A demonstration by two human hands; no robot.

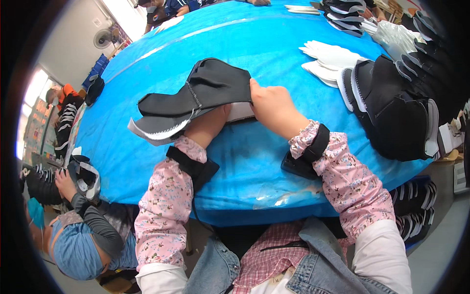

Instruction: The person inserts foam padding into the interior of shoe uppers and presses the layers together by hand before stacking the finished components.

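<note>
A black fabric shoe upper point(215, 81) with white stitching and a pale lining is held up above the blue-covered table, its narrower part toward the left. My left hand point(209, 125) reaches in underneath and bears it; the black fabric hides those fingers. At the upper's right edge, my right hand point(276, 108) pinches the fabric between thumb and fingers. A white lining edge shows below the black fabric, between the two hands. Pink flowered sleeves and black wrist straps cover both my forearms.
A large pile of black uppers point(399, 108) lies at the right, beside white foot-shaped pieces point(328, 59). Farther back on the blue cover point(220, 44) are more stacks. A co-worker point(88, 240) sits close on my left, handling black pieces. Other people sit at the far side.
</note>
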